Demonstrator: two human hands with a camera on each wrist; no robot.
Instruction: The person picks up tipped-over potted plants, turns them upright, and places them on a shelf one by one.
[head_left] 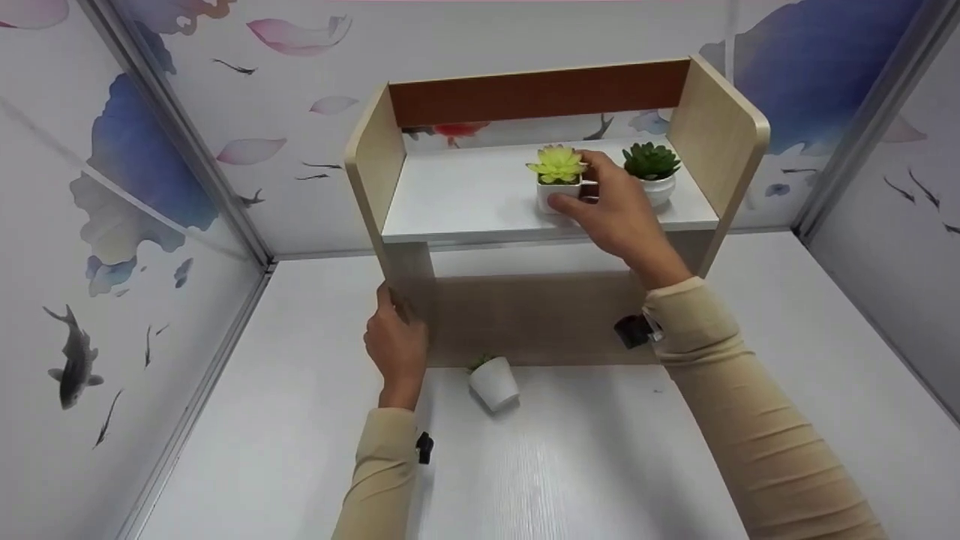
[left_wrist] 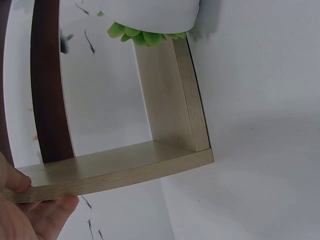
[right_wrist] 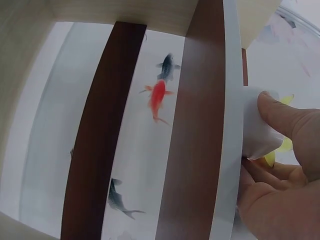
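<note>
My right hand (head_left: pixel 619 210) grips a small white square pot with a yellow-green succulent (head_left: pixel 559 163), thumb on one side and fingers round the other. The pot is at the top board of a small wooden desk shelf (head_left: pixel 465 187), and in the right wrist view the white pot (right_wrist: pixel 259 125) meets that board's edge. Beside it stands a dark green succulent in a round white pot (head_left: pixel 658 191). My left hand (head_left: pixel 396 341) holds the shelf's left side panel; the left wrist view shows thumb and fingers on either side of the panel (left_wrist: pixel 115 170).
A third potted succulent in a white pot (head_left: pixel 495 384) lies tipped on the white table (head_left: pixel 570 465) in front of the shelf's lower opening. Walls printed with fish and petals (head_left: pixel 300 172) enclose the table at the back and both sides.
</note>
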